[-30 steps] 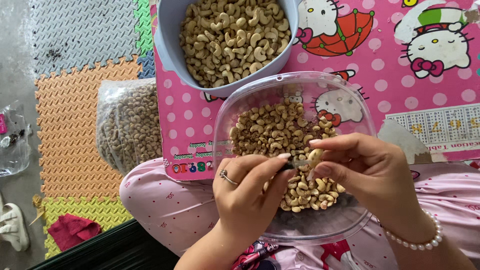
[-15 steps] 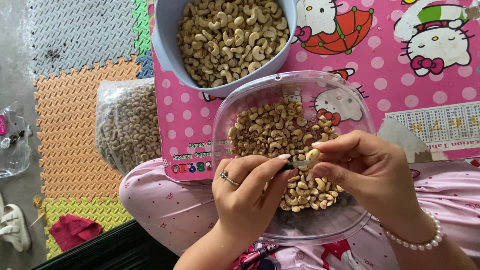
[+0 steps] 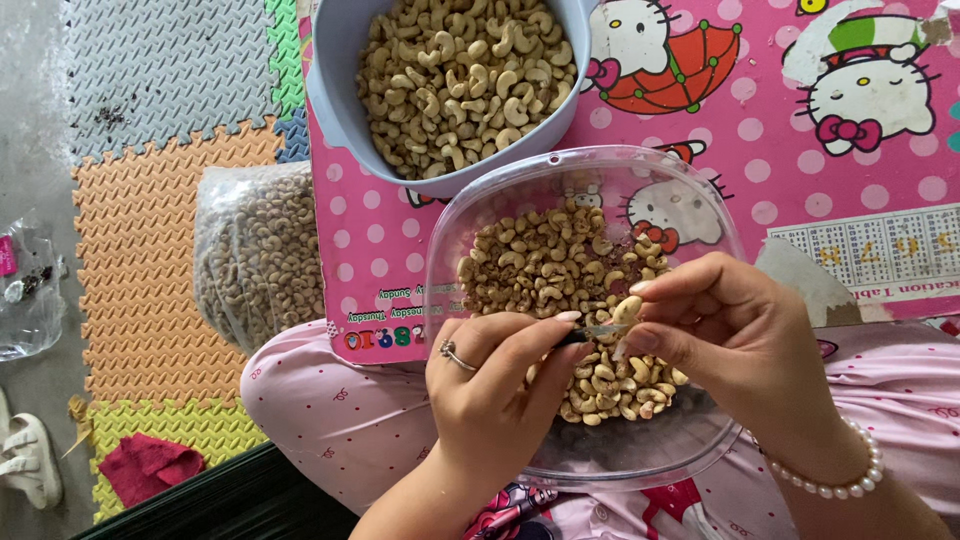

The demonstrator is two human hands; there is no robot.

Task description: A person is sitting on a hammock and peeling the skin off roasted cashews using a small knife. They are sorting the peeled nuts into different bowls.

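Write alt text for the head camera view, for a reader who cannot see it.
Two hands work over a clear plastic bowl of cashews: the right hand pinches one cashew kernel while the left hand holds a small blade against it. Behind sits a grey bowl of cashews on a pink cartoon board.

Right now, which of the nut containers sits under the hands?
The clear plastic bowl on the lap; the grey-blue bowl and the bag of nuts lie farther off.
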